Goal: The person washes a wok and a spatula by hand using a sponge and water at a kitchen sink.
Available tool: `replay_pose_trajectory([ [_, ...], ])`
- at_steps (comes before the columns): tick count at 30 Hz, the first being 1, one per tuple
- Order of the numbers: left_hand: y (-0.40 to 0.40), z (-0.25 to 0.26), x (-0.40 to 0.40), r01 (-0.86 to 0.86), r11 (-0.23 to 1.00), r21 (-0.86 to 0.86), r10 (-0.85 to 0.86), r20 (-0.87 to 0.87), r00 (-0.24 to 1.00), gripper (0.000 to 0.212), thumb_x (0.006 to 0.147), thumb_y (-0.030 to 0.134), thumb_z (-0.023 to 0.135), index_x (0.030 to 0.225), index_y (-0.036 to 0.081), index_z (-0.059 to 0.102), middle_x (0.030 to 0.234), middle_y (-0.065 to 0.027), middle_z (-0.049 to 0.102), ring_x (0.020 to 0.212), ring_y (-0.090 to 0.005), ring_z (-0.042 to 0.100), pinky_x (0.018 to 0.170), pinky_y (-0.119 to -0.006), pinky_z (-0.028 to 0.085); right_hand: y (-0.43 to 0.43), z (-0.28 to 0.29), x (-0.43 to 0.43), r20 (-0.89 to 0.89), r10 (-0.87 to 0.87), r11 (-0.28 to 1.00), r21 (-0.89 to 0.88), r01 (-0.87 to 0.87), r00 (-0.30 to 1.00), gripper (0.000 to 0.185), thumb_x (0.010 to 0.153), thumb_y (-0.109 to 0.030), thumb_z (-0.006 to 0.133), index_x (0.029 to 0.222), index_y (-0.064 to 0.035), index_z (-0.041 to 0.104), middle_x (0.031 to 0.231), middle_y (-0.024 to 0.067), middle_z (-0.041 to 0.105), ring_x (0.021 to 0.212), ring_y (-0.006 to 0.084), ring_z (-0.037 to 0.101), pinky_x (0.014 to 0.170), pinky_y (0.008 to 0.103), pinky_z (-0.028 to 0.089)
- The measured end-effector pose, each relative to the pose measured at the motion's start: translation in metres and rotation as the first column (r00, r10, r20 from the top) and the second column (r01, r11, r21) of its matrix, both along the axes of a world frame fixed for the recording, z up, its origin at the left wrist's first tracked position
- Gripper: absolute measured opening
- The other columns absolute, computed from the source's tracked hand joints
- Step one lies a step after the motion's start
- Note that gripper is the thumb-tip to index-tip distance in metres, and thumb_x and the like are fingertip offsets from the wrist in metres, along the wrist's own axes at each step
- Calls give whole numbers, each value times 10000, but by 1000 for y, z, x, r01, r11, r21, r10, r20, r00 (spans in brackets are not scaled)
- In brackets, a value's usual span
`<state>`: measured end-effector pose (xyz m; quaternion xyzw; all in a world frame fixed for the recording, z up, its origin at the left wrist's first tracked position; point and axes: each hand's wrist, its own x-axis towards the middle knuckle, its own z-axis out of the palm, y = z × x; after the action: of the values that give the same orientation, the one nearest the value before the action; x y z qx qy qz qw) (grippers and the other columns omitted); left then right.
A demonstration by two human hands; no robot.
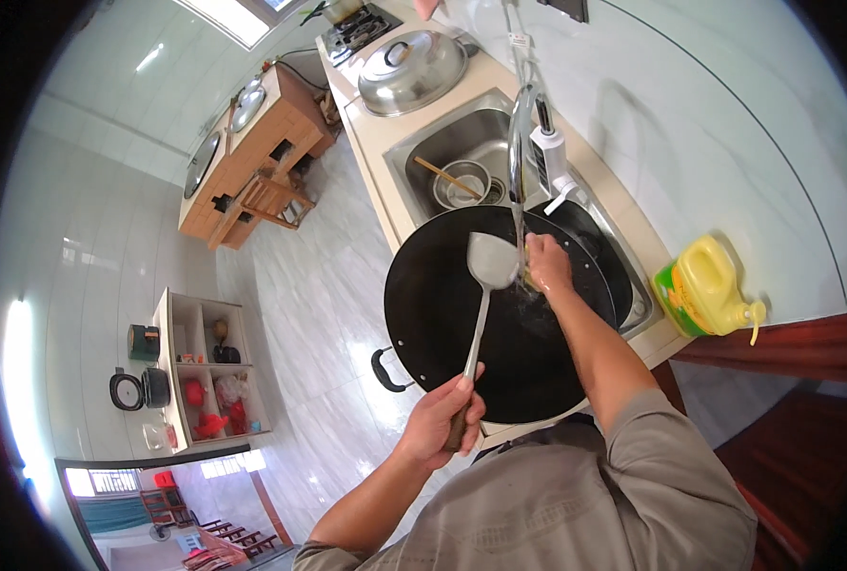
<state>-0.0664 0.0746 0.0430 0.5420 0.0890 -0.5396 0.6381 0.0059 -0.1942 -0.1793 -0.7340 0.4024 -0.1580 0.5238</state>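
Note:
My left hand [441, 421] grips the brown handle of a metal wok spatula [493, 260], whose broad blade is raised over a large black wok [430, 307]. The wok rests across the sink and the counter's front edge, a looped side handle [386, 370] jutting out on its left. Beside the blade, my right hand [550, 265] is closed on a yellowish scrubbing pad [531, 278], mostly hidden by the fingers. Water runs from the curved chrome faucet [515, 157] onto the blade's edge and the pad, splashing into the wok.
In the left basin [491, 143] sits a small metal bowl [459, 178] with a wooden stick across it. Another black pan [613, 285] lies under the wok. A domed steel lid [413, 75] and a gas stove [359, 36] are farther back; a yellow pump jug [705, 285] stands at right.

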Motion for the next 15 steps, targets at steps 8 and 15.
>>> replay_pose_trajectory([
  [8,-70,-48,31,-66,966,-251,96,108,990,340,929,-8,591,1251,79,525,1254,-140,654,1105,-243,622,992,-392,481,-31,-1,-58,152,-56,969,246,17,987,473,960,-423,578,969,43,658,796,156,689,668,230,671,672,371,507],
  [15,-165,-126,125,134,961,-240,-105,128,986,107,956,53,628,1057,77,601,1127,-139,678,985,-251,656,913,-425,546,-26,28,-100,214,85,904,394,-166,973,430,955,-426,640,991,3,655,837,116,687,708,171,636,698,348,510],
])
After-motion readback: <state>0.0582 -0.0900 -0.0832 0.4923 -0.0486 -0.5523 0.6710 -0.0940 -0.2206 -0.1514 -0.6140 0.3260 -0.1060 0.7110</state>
